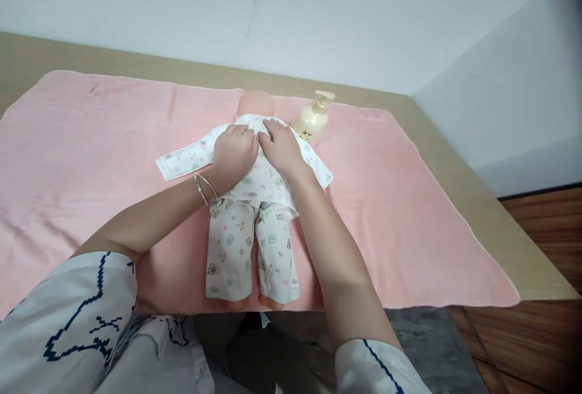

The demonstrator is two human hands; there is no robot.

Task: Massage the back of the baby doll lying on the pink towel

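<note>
A baby doll (pixel 252 224) in white printed pyjamas lies on a pink towel (pixel 386 200), its bald head (pixel 257 103) pointing away from me and its legs toward the table's near edge. Both my hands rest on the doll's upper body. My left hand (pixel 234 151) lies there with its fingers curled, a bangle on the wrist. My right hand (pixel 282 146) is beside it with the fingers flat and stretched out. Neither hand holds anything.
A cream pump bottle (pixel 313 118) stands on the towel just right of the doll's head. The towel covers a tan table (pixel 491 212) against a white wall. Wooden floor (pixel 545 242) and a grey mat show at the right.
</note>
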